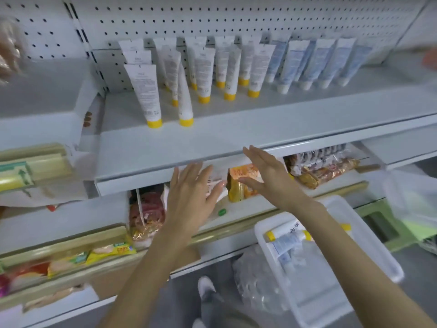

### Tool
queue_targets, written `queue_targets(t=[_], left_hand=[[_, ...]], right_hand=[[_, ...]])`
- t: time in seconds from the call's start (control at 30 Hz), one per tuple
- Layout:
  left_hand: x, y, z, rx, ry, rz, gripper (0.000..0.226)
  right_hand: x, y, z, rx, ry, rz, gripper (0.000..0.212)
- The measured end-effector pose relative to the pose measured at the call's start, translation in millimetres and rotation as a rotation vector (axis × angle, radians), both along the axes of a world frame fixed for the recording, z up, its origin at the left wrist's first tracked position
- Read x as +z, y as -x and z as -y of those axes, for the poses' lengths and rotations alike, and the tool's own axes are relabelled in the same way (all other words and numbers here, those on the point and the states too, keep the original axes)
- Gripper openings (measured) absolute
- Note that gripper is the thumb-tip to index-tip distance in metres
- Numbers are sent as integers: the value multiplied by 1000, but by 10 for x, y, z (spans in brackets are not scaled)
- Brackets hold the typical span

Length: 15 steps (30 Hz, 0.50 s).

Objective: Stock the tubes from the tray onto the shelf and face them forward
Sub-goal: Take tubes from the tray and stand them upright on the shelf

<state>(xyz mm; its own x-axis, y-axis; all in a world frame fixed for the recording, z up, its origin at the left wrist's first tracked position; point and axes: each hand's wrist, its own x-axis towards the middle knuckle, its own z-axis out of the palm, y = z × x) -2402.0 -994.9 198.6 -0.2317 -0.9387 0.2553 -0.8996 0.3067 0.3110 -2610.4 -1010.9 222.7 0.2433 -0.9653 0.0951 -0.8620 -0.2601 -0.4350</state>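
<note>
Several white tubes with yellow caps (144, 91) stand cap-down in rows on the white shelf (236, 136). To their right stand several pale blue tubes with white caps (293, 65). A white tray (369, 240) at the lower right holds a few more tubes (286, 235) and crumpled clear plastic. My left hand (191, 195) and my right hand (267, 174) hover with straight fingers just below the shelf's front edge, holding nothing.
A white pegboard (212, 17) backs the shelf. Below it a lower shelf holds snack packets (316, 166) and an orange carton (243, 181). Rolls in boxes (30, 166) sit at the left. A clear plastic bag (257, 287) lies beside the tray.
</note>
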Motion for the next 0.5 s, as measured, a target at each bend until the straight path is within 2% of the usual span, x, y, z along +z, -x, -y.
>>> queue_targets(t=[0.1, 0.3, 0.5], left_hand=[[-121, 265, -212, -51, -5, 26, 62], [-410, 675, -506, -92, -125, 13, 79], [-1081, 1215, -817, -21, -366, -12, 87]], right_hand=[[-82, 281, -311, -50, -19, -116, 73], [-300, 837, -786, -95, -96, -187, 83], [-856, 1634, -1220, -165, -314, -200, 76]])
